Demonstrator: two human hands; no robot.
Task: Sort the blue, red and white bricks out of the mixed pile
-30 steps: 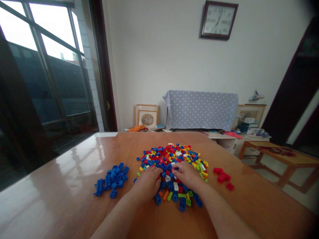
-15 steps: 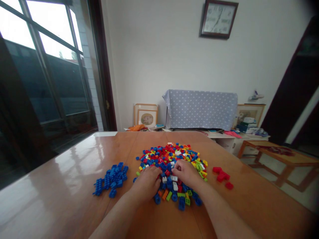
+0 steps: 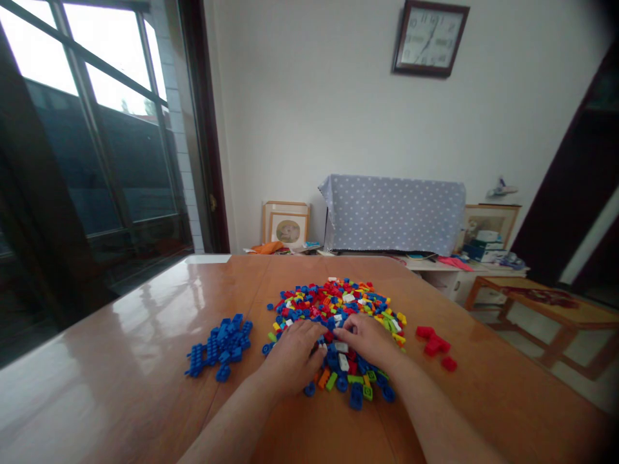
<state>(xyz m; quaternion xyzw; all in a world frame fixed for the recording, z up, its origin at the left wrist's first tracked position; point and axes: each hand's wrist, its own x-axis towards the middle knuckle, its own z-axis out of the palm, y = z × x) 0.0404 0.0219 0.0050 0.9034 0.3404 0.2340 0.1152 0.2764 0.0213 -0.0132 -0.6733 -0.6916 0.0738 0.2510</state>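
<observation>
A large pile of mixed toy bricks [image 3: 348, 298] in red, blue, yellow, green, orange and white lies on the wooden table [image 3: 159, 412]. Over the pile's near left part is my left hand [image 3: 298, 353], its fingers apart and reaching onto the bricks. My right hand [image 3: 367, 338] rests on the middle of the pile with thumb and index finger curled close together; anything between them is too small to make out. White bricks [image 3: 343, 362] lie between the two hands. A blue brick [image 3: 356, 396] sits at the near edge of the pile.
To the left lies a separate heap of blue bricks [image 3: 220, 345]. A few red bricks [image 3: 433, 345] form a small group on the right. Beyond the table stand a cabinet under a dotted cloth [image 3: 394, 212] and a low wooden stool [image 3: 546, 303].
My left hand has moved slightly right over the pile, closer to my right hand. The whole view has shifted a little, and my right hand stays at nearly the same bricks.
</observation>
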